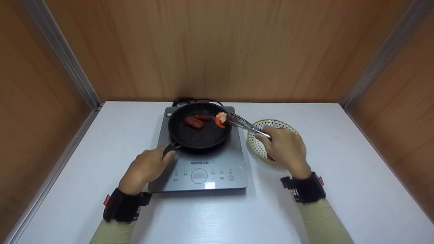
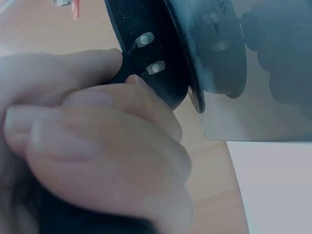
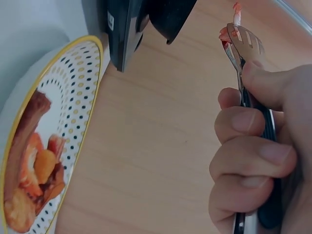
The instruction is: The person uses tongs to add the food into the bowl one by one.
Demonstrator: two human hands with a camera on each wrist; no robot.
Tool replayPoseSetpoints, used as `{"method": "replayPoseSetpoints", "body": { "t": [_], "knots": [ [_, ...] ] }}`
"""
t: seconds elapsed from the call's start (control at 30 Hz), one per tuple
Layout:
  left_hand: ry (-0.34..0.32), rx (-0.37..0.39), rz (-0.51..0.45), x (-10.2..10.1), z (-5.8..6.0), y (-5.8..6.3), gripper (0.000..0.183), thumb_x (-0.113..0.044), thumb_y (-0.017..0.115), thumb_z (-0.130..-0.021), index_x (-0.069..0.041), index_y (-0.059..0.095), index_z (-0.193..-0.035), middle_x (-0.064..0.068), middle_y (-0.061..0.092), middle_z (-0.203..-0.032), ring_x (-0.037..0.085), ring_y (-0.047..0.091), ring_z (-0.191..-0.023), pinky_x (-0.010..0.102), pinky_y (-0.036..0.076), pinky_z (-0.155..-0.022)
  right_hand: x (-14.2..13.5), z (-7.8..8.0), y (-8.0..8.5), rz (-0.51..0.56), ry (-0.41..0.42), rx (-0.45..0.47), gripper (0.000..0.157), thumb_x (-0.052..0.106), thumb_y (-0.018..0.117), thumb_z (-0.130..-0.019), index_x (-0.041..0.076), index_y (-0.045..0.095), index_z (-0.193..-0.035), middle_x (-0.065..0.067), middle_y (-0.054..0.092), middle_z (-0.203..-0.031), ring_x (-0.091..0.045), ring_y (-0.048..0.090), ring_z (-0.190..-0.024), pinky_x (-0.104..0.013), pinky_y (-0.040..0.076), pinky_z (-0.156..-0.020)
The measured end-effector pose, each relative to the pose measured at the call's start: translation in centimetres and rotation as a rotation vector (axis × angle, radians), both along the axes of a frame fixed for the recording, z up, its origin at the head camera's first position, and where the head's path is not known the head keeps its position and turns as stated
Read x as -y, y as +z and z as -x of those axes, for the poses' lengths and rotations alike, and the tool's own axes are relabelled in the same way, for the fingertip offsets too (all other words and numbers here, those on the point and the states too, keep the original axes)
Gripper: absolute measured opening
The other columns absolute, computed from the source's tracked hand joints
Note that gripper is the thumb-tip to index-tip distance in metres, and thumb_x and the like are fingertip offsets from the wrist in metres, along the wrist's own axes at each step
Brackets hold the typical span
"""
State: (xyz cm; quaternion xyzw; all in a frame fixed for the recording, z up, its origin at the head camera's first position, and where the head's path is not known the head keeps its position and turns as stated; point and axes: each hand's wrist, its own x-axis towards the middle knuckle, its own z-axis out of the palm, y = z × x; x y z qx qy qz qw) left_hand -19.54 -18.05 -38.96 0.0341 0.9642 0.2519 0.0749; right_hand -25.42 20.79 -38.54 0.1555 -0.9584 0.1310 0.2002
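My left hand (image 1: 145, 167) grips the black handle (image 1: 170, 148) of a frying pan (image 1: 200, 137), its fingers curled round it in the left wrist view. The pan sits on the induction cooktop (image 1: 200, 159) and holds a brown piece of meat (image 1: 194, 122) and a slim red piece (image 1: 203, 117). In my right hand (image 1: 286, 145) are metal tongs (image 1: 242, 123), fingers wrapped round their dark grips. An orange-and-white shrimp (image 1: 221, 119) is pinched in the tongs' tips over the pan's right side. The right hand itself is above the dotted plate (image 1: 268, 122).
On the yellow-rimmed plate (image 3: 80, 102) lie a long brown piece (image 3: 29, 117), a shrimp (image 3: 31, 163) and other food pieces. A black cord (image 1: 203, 99) runs behind the pan. Wood-grain panels (image 1: 217, 51) enclose the white table (image 1: 210, 217) at the back and sides.
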Motion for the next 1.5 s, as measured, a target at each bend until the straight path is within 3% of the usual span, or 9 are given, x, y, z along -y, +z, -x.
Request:
{"method": "replayPoseSetpoints", "body": {
  "t": [0.1,0.37,0.57,0.83,1.3,1.5],
  "knots": [
    [0.001,0.000,-0.006,0.0,-0.1,0.0,0.037,-0.042,0.046,-0.114,-0.008,0.056,-0.101,0.011,0.060,-0.084,0.027,0.057,-0.078,0.042,0.044,-0.066,1.2,0.7,0.5,-0.048,0.012,0.015,0.029,0.050,0.066,-0.103,0.021,0.074,-0.101,-0.001,0.057,-0.067,-0.025,0.056,-0.061,-0.042,0.039,-0.049],
    [0.000,-0.007,-0.006,0.0,-0.1,0.0,0.038,-0.042,0.046,-0.114,-0.008,0.056,-0.100,0.010,0.058,-0.082,0.027,0.057,-0.076,0.040,0.042,-0.064,3.4,3.3,1.3,-0.201,0.032,-0.014,0.036,0.048,0.069,-0.101,0.014,0.069,-0.089,-0.012,0.065,-0.071,-0.035,0.062,-0.062,-0.056,0.050,-0.055],
    [-0.002,0.000,0.002,0.1,-0.2,0.0,0.040,-0.043,0.046,-0.114,-0.007,0.057,-0.102,0.012,0.061,-0.085,0.028,0.058,-0.078,0.042,0.044,-0.065,4.7,4.6,1.9,-0.273,0.027,-0.020,0.033,0.044,0.072,-0.100,0.013,0.076,-0.092,-0.011,0.065,-0.068,-0.033,0.061,-0.059,-0.054,0.050,-0.053],
    [0.002,-0.016,0.003,0.1,-0.4,-0.1,0.038,-0.041,0.048,-0.114,-0.006,0.057,-0.102,0.012,0.060,-0.084,0.028,0.058,-0.078,0.042,0.044,-0.065,6.3,5.0,2.4,-0.354,0.004,0.043,0.033,0.043,0.070,-0.102,0.012,0.078,-0.095,-0.010,0.065,-0.070,-0.030,0.060,-0.061,-0.052,0.053,-0.056],
    [0.013,-0.019,0.010,0.0,-0.2,-0.2,0.039,-0.042,0.048,-0.113,-0.006,0.059,-0.105,0.015,0.064,-0.090,0.030,0.060,-0.082,0.047,0.047,-0.069,7.4,6.1,2.2,-0.379,-0.031,0.107,0.037,0.047,0.069,-0.102,0.011,0.078,-0.101,-0.013,0.071,-0.082,-0.036,0.068,-0.072,-0.054,0.055,-0.064],
    [0.005,-0.008,-0.005,-0.1,-0.1,-0.2,0.039,-0.043,0.047,-0.114,-0.007,0.057,-0.100,0.012,0.061,-0.084,0.028,0.058,-0.077,0.042,0.043,-0.064,6.8,5.9,2.0,-0.363,-0.015,0.069,0.037,0.046,0.071,-0.101,0.010,0.078,-0.100,-0.014,0.072,-0.078,-0.036,0.069,-0.068,-0.055,0.055,-0.060]
  ]
}}
